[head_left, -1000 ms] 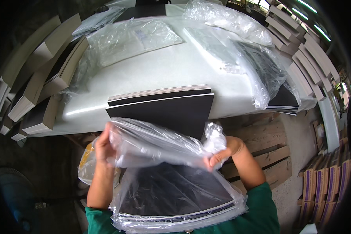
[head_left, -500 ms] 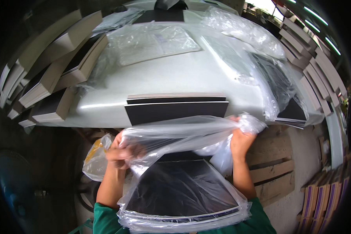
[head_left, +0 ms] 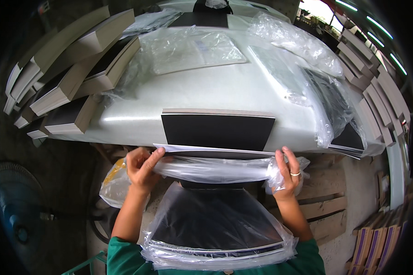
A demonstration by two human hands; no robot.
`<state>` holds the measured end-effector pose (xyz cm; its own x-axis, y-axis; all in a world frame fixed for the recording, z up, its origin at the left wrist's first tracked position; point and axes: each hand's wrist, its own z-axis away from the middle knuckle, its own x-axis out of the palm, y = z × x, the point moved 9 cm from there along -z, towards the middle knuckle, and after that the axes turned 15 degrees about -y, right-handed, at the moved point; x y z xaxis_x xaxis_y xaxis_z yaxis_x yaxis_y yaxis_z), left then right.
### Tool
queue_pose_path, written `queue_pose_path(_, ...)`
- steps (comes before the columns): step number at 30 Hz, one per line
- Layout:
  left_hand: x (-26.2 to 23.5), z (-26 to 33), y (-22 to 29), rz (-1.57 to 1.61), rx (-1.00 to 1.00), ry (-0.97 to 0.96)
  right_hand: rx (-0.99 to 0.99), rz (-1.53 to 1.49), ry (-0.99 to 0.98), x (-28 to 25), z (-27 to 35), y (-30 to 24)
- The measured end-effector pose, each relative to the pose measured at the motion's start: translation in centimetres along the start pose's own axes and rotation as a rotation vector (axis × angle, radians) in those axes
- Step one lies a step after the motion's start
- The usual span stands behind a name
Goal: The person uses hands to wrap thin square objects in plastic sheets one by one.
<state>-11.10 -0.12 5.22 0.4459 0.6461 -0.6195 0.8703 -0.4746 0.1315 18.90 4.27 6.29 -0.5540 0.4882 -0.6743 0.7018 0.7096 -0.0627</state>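
Two hands, left (head_left: pixel 141 167) and right (head_left: pixel 287 172), each grip pinching the clear bag's (head_left: pixel 215 168) open end (between them).

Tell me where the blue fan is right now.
In the head view, the blue fan sits at the lower left, on the floor beside the white table, to the left of the person's left hand.
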Motion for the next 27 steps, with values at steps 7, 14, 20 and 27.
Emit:
queue_pose_path(7, -1.7, -0.7, 2.3, 0.201, 0.001, -0.148, -0.046, 0.017, 0.098, -1.7, 2.5, -0.3)
queue_pose_path(14, 7.0, 6.2, -0.6, 1.568, -1.044, -0.843, 0.997, -1.729, -0.512, 3.1, 6.2, 3.7)
queue_pose_path(20, 14.5, 17.4, -2.0, 1.877, -1.341, -0.783, 1.335, -1.922, -0.574, 15.9, 23.0, 5.1)
queue_pose_path(27, 22.0, 24.5, -3.8, 2.069, -1.324, -0.792, 1.345, -1.727, -0.790, 26.3, 30.2, 7.2)
